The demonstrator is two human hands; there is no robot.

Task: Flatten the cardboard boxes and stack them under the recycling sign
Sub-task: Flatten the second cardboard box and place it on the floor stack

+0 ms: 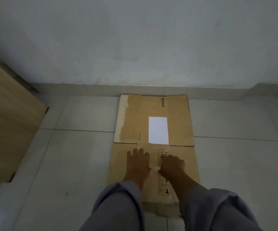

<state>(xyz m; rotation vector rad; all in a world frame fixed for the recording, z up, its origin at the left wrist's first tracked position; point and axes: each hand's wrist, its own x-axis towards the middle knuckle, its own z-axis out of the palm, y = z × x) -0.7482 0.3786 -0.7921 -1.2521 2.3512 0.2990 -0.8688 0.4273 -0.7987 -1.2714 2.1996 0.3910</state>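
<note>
Both hands are down on the flattened cardboard box [153, 142]: my left hand [138, 162] spread flat, pressing; my right hand [172, 165] curled, though I cannot tell whether it pinches anything. That box lies on the tiled floor [78, 147], far end against the wall [135, 47]. If I ease off, its creased flaps may spring up. No recycling sign shows.

The flattened box [153, 144] is partly covered by the hands and sleeves [210, 210]. The right hand [172, 165] is blurred. A wooden panel [10, 124] is cut off at left.
</note>
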